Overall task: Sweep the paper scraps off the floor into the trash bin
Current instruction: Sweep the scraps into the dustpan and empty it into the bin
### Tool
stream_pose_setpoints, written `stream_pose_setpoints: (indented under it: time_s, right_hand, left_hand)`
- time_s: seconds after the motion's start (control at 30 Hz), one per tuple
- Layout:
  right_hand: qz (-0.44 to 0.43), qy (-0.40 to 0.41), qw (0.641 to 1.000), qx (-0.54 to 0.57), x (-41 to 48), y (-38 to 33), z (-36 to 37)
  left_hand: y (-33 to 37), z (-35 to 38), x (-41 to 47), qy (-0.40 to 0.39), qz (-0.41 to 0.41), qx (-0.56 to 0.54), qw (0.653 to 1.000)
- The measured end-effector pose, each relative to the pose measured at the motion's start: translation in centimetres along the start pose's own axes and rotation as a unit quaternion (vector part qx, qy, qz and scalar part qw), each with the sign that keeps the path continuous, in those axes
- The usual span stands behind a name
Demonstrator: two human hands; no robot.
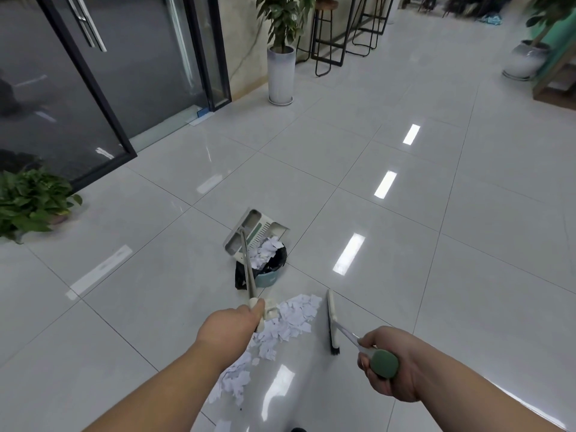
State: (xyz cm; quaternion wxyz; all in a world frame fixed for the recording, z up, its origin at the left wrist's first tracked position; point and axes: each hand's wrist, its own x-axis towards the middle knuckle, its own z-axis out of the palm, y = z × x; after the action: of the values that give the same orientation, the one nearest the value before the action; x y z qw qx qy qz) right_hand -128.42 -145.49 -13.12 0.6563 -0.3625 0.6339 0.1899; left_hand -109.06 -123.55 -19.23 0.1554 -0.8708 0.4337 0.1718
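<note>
My left hand [232, 322] grips the long metal handle of a white dustpan [249, 227], which is tipped over a small teal trash bin [269, 277] lined with a black bag. White paper scraps [265, 251] spill from the pan into the bin. My right hand [389, 366] grips the green end of a broom handle; the broom head [332, 325] rests on the tile just right of a pile of paper scraps [290, 319]. More scraps [233, 378] trail toward me between my arms.
Glossy grey tile floor all around. Dark glass doors [93, 88] stand at the left, with a leafy plant [31, 201] beside them. A tall white planter [281, 76] and bar stools [330, 35] are at the back; another potted plant [526, 60] at the far right.
</note>
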Motion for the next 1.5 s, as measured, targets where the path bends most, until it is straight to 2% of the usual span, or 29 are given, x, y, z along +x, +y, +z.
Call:
stream_pose_setpoints:
  time_s: [0.77,1.03,1.17,1.23,1.33,1.5]
  right_hand:
    - [0.015,-0.023,0.999,-0.019,1.8,0.6,-0.7]
    - [-0.006,-0.01,0.999,-0.032,1.3,0.8,-0.4]
    - [-0.026,0.0,0.999,-0.047,0.9,0.6,-0.1]
    - [-0.037,0.003,0.997,-0.065,0.9,0.4,0.1]
    - [-0.056,0.004,0.994,-0.096,1.0,-0.2,0.8]
    - [-0.072,-0.011,0.99,-0.117,1.1,-2.1,3.4]
  left_hand:
    - [-2.2,-3.3,-2.8,0.003,0.02,0.077,0.997]
    - [-2.6,-4.4,-4.1,0.014,-0.032,0.036,0.999]
    - [-3.3,-4.9,-5.2,0.061,-0.092,-0.017,0.994]
    - [-3.7,-5.1,-6.1,0.104,-0.141,-0.086,0.981]
    - [-4.4,-5.7,-7.7,0.175,-0.221,-0.208,0.937]
    - [-6.3,-6.0,-10.3,0.203,-0.334,-0.341,0.855]
